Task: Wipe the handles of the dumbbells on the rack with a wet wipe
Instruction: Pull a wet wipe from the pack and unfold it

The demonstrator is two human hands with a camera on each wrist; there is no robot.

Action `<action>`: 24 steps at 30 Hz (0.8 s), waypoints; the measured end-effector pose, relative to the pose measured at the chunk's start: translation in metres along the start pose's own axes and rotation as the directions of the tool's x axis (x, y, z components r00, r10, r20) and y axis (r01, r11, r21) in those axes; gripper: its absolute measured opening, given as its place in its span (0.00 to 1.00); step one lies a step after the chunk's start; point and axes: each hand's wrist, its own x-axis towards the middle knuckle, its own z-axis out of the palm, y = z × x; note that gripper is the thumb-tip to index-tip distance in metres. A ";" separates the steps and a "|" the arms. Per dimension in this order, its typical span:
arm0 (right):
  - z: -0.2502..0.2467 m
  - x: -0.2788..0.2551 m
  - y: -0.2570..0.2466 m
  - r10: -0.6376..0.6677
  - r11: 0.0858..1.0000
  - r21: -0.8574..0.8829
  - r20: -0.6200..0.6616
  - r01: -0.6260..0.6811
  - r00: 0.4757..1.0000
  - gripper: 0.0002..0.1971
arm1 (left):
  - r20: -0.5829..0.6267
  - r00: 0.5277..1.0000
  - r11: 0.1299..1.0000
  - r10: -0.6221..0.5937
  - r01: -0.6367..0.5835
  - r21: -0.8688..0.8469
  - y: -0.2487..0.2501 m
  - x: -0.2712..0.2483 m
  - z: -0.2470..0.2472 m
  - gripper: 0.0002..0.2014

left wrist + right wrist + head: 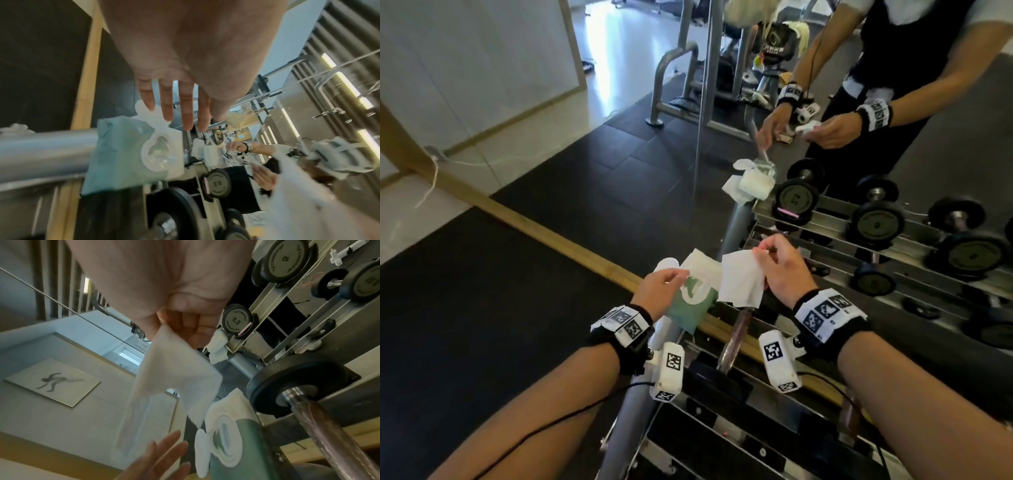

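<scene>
My right hand pinches a white wet wipe by its top corner; the sheet hangs free above the rack, as the right wrist view shows. My left hand hovers with straight, spread fingers over the green wet wipe pack, which lies on the rack's grey end tube with its white lid flap open. Just below the wipe lies a dumbbell with a chrome handle and black end plate.
The steel rack runs under both my forearms. A wall mirror straight ahead reflects the rack, several black dumbbells, the pack and me. Black rubber floor lies to the left, with a grey machine frame beyond.
</scene>
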 end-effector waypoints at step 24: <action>0.013 -0.140 0.005 0.057 0.932 0.347 0.142 -0.103 0.988 0.08 | 0.099 0.974 0.962 0.202 -0.178 -0.208 0.035 -0.102 0.021 0.05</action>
